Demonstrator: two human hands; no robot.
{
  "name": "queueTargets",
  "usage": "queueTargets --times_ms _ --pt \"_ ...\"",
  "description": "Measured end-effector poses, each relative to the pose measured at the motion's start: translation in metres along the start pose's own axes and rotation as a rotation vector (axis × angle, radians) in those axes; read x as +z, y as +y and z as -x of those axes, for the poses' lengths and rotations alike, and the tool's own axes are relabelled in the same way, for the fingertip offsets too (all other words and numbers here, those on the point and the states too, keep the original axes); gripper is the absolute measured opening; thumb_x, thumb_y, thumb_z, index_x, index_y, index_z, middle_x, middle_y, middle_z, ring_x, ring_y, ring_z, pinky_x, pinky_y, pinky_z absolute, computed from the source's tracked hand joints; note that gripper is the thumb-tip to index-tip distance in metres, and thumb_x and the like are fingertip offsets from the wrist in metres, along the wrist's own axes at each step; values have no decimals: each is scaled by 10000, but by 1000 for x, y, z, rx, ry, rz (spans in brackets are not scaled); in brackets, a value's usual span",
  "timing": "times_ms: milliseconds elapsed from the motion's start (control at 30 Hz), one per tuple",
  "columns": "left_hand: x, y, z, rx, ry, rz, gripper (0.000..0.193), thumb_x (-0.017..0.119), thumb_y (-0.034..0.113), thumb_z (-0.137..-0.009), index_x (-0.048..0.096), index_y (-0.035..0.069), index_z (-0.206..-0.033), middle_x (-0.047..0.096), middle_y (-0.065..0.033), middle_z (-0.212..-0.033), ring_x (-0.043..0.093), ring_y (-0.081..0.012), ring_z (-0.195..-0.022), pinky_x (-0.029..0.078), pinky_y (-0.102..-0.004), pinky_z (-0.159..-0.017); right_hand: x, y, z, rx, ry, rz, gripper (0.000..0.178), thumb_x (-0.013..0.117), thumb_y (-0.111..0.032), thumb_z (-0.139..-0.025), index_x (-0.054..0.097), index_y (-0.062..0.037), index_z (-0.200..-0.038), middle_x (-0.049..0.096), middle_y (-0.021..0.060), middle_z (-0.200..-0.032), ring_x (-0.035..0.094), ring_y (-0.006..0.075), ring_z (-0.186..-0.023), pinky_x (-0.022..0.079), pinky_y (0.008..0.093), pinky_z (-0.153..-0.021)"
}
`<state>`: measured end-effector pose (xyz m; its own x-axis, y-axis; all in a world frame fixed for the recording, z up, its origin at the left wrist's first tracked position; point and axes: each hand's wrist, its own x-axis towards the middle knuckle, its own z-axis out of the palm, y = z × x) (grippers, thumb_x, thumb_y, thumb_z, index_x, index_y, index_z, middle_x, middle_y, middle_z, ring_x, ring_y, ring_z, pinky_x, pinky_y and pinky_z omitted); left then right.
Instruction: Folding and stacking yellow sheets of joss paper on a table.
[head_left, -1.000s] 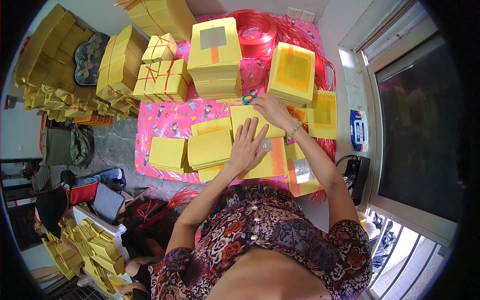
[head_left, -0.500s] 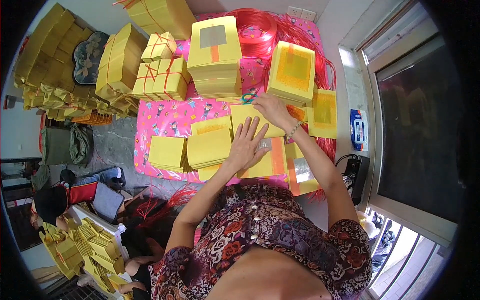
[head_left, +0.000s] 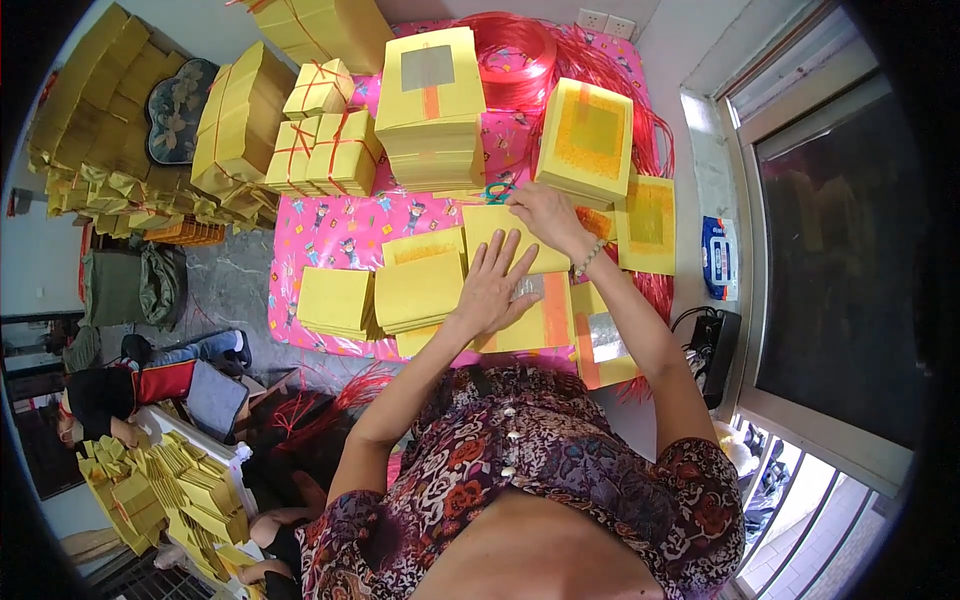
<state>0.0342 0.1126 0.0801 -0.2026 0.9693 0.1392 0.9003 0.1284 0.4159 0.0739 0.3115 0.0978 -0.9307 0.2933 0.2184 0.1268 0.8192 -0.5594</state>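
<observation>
The yellow sheets [head_left: 515,240] under the hands look like thin matt paper, some carrying a shiny silver foil patch [head_left: 530,288] and an orange printed band. The tablecloth [head_left: 340,225] is glossy pink printed plastic. The red strands [head_left: 520,60] behind seem to be glossy plastic string, though they are blurred. The tied bundles [head_left: 325,150] are matt paper.

The left hand [head_left: 497,285] lies flat, fingers spread, on a yellow paper sheet [head_left: 520,318] with a silver square and an orange stripe. The right hand [head_left: 545,215] pinches the far edge of a plain yellow sheet [head_left: 495,235] lying just beyond it. Both sheets rest on a pink patterned cloth [head_left: 340,225]. Tall yellow paper stacks [head_left: 432,110] stand behind. Red string [head_left: 525,60] lies coiled at the far edge. Tied yellow bundles [head_left: 325,150] sit at left.
</observation>
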Motion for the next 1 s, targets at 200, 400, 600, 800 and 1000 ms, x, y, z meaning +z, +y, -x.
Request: queueTargets --times_ms 200,400,600,800,1000 --pt "2 -2 -3 -11 -52 -22 800 545 566 -904 310 135 -1536 215 -236 -1582 164 -456 -1461 168 -568 -1171 1 -1 2 34 28 -11 123 641 -177 -879 699 -81 -929 635 86 -855 639 305 -844 510 435 -734" --pt "4 0 -3 -33 -107 -45 857 501 644 -897 286 128 -1546 167 -240 -1597 105 -452 -1478 126 -560 -1184 -1 -10 18 -177 282 74 175 663 -148 -861 654 -65 -1014 596 108 -1012 602 304 -950 505 440 -738" --pt "3 -3 -1 -31 -99 -36 912 511 692 -865 296 118 -1540 167 -250 -1594 106 -456 -1476 123 -567 -1181 -8 -42 83 117 214 119 164 670 -121 -852 554 -49 -942 541 116 -924 576 312 -897 486 435 -744" --pt "3 1 -2 -22 -80 -33 921 524 707 -847 324 123 -1531 190 -253 -1586 125 -461 -1471 128 -576 -1176 9 -33 105 131 153 -69 153 671 -120 -855 538 -52 -887 545 102 -834 575 320 -834 472 435 -731" --pt "-2 0 0 -15 -82 -36 920 521 692 -858 317 95 -1528 198 -250 -1585 134 -447 -1473 141 -568 -1177 12 -28 103 168 115 -64 164 678 -128 -854 530 -59 -871 551 105 -844 582 320 -842 471 435 -726"
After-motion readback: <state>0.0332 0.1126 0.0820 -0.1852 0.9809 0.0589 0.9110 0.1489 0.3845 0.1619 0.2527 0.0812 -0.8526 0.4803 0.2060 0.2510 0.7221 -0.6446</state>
